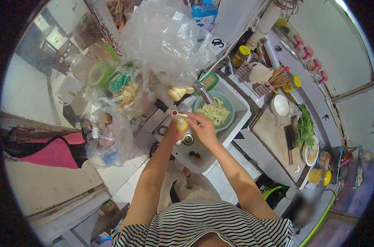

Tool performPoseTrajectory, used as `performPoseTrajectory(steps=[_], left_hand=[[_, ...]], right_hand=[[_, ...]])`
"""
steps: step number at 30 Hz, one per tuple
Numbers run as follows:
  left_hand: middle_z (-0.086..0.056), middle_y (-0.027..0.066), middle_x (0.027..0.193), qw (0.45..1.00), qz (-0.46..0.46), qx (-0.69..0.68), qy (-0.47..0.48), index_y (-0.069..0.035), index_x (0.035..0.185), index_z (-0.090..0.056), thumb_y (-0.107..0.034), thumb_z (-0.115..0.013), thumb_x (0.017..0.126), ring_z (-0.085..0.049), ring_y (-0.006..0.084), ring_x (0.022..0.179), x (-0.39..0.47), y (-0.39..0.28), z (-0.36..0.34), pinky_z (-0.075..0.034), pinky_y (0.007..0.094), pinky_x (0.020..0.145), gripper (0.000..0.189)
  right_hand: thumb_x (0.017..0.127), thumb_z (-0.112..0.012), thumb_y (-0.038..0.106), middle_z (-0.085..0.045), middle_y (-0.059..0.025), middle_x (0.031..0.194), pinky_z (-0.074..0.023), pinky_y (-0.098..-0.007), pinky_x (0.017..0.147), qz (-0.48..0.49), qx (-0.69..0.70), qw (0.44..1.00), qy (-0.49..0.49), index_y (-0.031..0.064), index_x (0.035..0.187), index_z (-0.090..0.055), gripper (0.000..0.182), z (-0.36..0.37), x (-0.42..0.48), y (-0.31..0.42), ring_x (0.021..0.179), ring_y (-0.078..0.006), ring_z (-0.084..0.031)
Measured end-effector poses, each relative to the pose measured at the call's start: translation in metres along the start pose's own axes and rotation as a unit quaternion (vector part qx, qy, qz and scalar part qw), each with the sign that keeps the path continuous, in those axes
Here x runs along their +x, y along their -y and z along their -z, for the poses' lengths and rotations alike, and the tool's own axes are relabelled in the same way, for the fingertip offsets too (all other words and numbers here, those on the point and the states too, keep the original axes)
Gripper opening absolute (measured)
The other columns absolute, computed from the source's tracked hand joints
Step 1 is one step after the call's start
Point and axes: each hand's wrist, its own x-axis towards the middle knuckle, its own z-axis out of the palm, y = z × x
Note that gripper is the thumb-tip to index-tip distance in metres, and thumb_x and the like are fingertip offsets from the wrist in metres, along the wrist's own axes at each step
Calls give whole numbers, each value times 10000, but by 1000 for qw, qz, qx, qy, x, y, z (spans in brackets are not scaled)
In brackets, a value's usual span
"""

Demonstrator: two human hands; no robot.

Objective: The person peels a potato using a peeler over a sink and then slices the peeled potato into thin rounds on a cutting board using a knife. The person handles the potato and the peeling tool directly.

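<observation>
Over the white sink (202, 165), my left hand (173, 133) is wrapped around a small yellow bottle (182, 124) with a red-and-white top (174, 113). My right hand (204, 127) pinches a thin white piece (183, 115) beside that top; whether it is joined to the bottle I cannot tell. Just beyond my right hand, a pale green plastic basin (232, 108) stands in the sink and holds shredded pale vegetables (214, 111). The metal faucet (206, 96) reaches over it. Below my hands lies the drain (188, 139), with dark bits near it.
At right, a cutting board (268, 136) carries a cleaver (289, 136), a white bowl (279, 105) and leafy greens (305, 122). Chopsticks (278, 74) and yellow-lidded jars stand behind. Plastic bags (162, 37) crowd the far side, near a blue bottle (204, 14). More bags (108, 136) hang at left.
</observation>
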Motion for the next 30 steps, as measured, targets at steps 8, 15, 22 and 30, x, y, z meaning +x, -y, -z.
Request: performPoseTrajectory(steps=[8,15,22,30], left_hand=[[-528,30,1201,994,78,-49,-61,-151,1231,-458,-435,-369,963,-512,189,1100,-8,8,17,-435,402,918,400],[-535,51,1182,984,130,91,-79,-110,1214,-463,-284,-482,931,-501,218,1117,-13,3,14,-438,439,910,333],[-553,126,1117,750,-57,659,-14,-45,1198,-460,-234,-746,732,-552,252,1033,-2,4,53,-473,394,840,578],[-597,146,1019,619,-109,778,-5,-53,1116,-502,-271,-800,611,-599,294,907,14,21,90,-483,402,817,625]], right_hand=[[813,-664,113,-651,-103,829,-464,-265,671,-30,-20,999,10,15,965,-682,181,-5,4,8,734,-159,-605],[836,-635,179,-659,-126,889,-489,-285,694,-76,-81,994,-11,24,973,-677,211,-13,-16,10,765,-184,-634],[867,-590,250,-604,-157,1094,-487,-335,783,-49,-73,993,-74,86,1207,-568,379,3,-41,42,933,-247,-610],[804,-592,168,-629,-183,1011,-444,-390,884,-163,-209,945,-193,32,1054,-639,288,104,-142,-28,961,-340,-582]])
